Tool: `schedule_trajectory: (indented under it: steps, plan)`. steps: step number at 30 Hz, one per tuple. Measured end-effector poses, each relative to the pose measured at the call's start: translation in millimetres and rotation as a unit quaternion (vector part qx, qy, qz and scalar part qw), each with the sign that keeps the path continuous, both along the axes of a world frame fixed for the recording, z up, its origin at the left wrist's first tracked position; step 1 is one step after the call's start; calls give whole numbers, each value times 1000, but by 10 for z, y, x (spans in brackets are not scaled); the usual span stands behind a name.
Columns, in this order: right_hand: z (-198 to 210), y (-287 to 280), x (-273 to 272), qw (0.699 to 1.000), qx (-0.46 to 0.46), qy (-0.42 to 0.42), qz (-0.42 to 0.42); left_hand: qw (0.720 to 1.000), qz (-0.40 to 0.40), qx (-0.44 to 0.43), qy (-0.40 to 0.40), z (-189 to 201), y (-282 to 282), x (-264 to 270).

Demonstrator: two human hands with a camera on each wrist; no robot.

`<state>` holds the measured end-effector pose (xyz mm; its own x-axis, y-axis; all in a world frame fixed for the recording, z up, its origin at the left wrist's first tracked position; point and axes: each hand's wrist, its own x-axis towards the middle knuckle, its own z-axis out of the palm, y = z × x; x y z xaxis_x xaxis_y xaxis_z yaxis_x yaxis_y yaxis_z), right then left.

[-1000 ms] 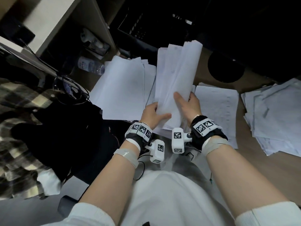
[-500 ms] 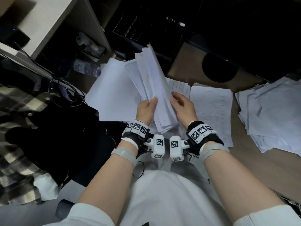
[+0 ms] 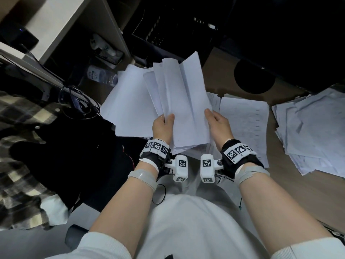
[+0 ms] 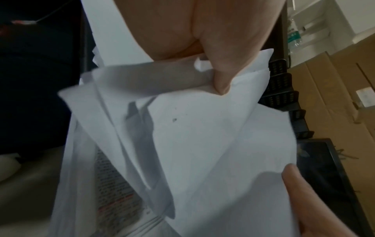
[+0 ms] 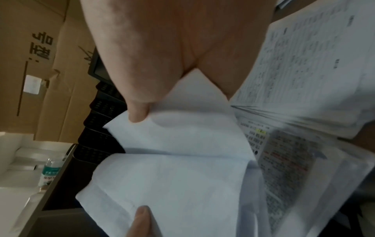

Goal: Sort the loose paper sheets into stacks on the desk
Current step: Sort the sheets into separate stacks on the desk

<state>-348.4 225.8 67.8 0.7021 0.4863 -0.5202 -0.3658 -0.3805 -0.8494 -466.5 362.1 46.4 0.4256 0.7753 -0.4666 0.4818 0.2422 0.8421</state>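
A bundle of white paper sheets (image 3: 182, 101) stands raised above the desk edge, blank sides toward me, its sheets fanned at the top. My left hand (image 3: 164, 124) grips the bundle's left edge, thumb (image 4: 220, 70) on the front sheet. My right hand (image 3: 216, 122) grips the right edge, its thumb (image 5: 138, 110) pressed on the sheet (image 5: 182, 144). Printed text shows on sheets behind the bundle (image 4: 113, 184). On the desk lie a blank-side stack (image 3: 128, 101) at left, a printed stack (image 3: 246, 124) right of the hands, and a messy pile (image 3: 313, 131) at far right.
The wooden desk (image 3: 298, 193) runs along the right. A round black base (image 3: 254, 77) stands behind the stacks. A water bottle (image 3: 100, 76), cables (image 3: 78, 101) and a plaid garment (image 3: 20, 146) lie at left. Cardboard boxes (image 4: 334, 99) and a black tray rack (image 5: 97, 128) stand beyond.
The bundle has swung from leaning left to nearly upright and turned its flat face toward me. Both hands have spread apart to its two side edges.
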Motion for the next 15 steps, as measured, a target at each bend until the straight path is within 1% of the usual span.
schedule_trajectory:
  steps: [2,5,9,10,12,13,15]
  plan:
    - [35,16,-32,999,15,23,23,1000,17,-9,-14,35,1,1]
    - [86,60,-63,998,27,49,36,998,23,-42,-44,86,2,9]
    - [92,130,-91,994,30,85,58,984,23,-139,-106,199,-35,29]
    - [91,153,-101,995,28,73,67,983,12,-152,-106,225,-46,43]
    - [45,163,-103,997,20,29,70,989,-26,-129,-71,238,-73,66]
    - [29,161,-98,998,13,10,59,992,-39,-107,-48,215,-80,63]
    - [-31,131,-62,1000,-7,-19,1,996,-16,-82,-9,194,-74,30]
